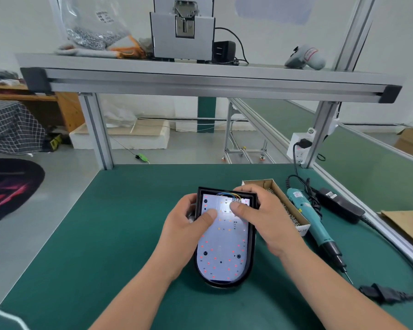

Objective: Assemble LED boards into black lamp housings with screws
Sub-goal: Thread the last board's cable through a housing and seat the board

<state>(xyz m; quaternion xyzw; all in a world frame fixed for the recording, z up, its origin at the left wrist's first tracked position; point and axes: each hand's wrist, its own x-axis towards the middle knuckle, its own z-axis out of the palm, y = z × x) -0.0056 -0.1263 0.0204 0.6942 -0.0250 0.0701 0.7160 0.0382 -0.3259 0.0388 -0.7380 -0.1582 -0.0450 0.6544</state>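
Note:
A black lamp housing [249,263] with a rounded near end lies on the green mat [129,234]. A white LED board [221,248] dotted with red LEDs sits inside it, with coloured wires [228,196] at its far end. My left hand [188,225] grips the housing's left side, its thumb pressing on the board. My right hand [262,215] curls over the far right corner of the housing, thumb down on the board near the wires.
An open cardboard box of screws [289,210] stands right of the housing. A teal electric screwdriver [312,222] lies beyond it, with a black power adapter [341,203] and cables. An aluminium shelf [200,77] overhead carries a screw feeder [183,29].

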